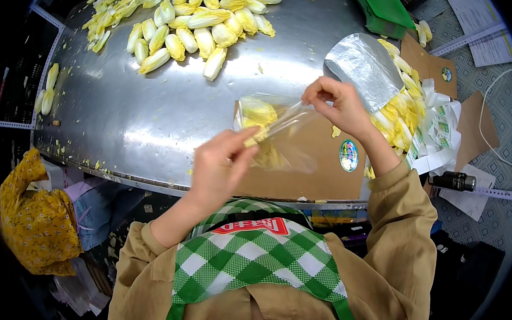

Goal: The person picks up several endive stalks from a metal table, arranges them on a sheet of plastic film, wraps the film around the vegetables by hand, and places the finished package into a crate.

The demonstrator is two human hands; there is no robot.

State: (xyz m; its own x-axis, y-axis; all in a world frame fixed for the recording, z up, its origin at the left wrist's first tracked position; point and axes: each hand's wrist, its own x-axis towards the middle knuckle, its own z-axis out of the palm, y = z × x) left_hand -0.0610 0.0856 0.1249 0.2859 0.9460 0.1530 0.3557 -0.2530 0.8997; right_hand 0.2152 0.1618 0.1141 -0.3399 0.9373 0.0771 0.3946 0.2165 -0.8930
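A clear plastic bag (293, 124) with yellow endives (258, 111) in it lies over a brown cardboard sheet (319, 181) at the table's front. My left hand (219, 163) pinches the bag's near left side, its fingers closed and a little blurred. On the far right, the fingertips of my right hand (337, 103) grip the bag's edge, and the film is stretched taut between both hands. The endives rest at the bag's left end, partly veiled by shiny film.
Loose endives (188, 30) are piled at the back of the metal table (124, 105), beside trimmed leaves (115, 13). To the right are more endives (396, 124) under a silver sheet (364, 70), a green plastic tray (382, 12), crumpled white packaging (439, 136) and a black cylinder (454, 181).
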